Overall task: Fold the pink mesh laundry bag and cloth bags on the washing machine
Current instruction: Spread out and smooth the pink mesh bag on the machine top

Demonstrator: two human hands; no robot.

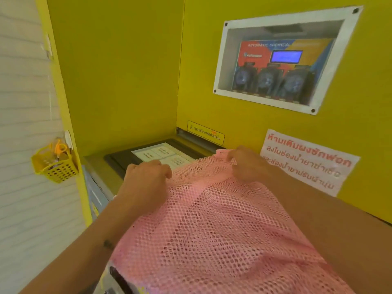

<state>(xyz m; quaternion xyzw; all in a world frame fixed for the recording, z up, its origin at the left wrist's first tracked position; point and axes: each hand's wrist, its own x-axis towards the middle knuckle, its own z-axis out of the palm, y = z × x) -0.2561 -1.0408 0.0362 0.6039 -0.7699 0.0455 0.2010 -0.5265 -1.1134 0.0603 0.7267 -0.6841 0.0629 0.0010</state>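
Note:
A pink mesh laundry bag [214, 225] is spread over the top of the washing machine [118, 160], reaching from the near edge toward the back wall. My left hand [146, 179] pinches the bag's far left corner. At the far right corner, close to the yellow wall, my right hand [246, 162] grips the far edge of the bag. Both forearms lie along the bag's sides. No cloth bags show; the mesh hides whatever lies beneath it.
Yellow walls [118, 71] close in the left and back. A framed chemical dispenser panel [282, 60] and a paper notice [307, 164] are on the back wall. A small yellow basket [55, 164] hangs at the left. White labels [161, 154] sit on the machine's dark lid.

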